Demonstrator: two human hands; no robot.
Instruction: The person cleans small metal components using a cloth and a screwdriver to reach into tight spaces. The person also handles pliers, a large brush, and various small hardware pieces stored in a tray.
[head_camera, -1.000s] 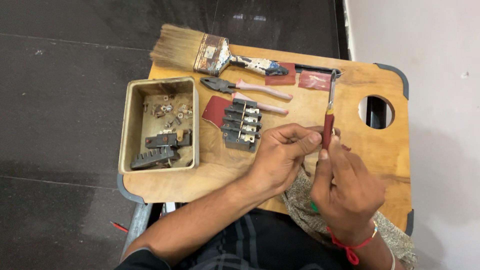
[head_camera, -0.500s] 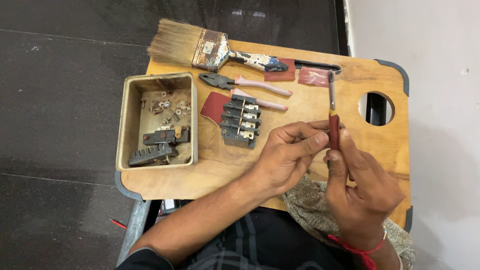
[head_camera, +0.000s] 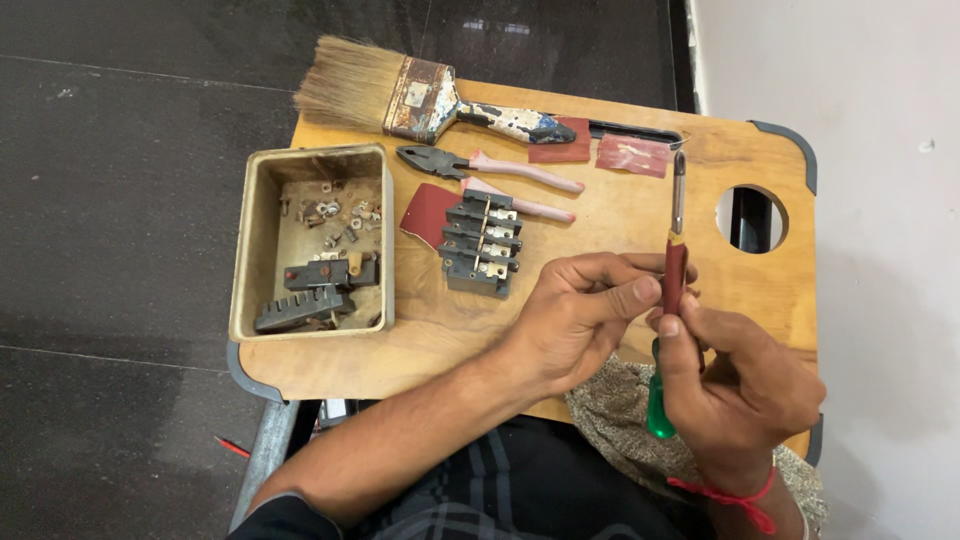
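Both hands meet at the near right of the wooden bench. The right hand has its grip clamped on a screwdriver, shaft pointing far. The left hand pinches its red collar with thumb and fingertips. A black switch block lies just left.

Floor: dark polished stone, glossy, with faint pale reflections near the top edge and thin straight joints running across. Wall: plain off-white, along the right side, meeting the floor at a dark strip. Table: light wood board with rounded corners, grey corner guards, a round hole near its right end. Lighting: even, soft, without hard shadows.
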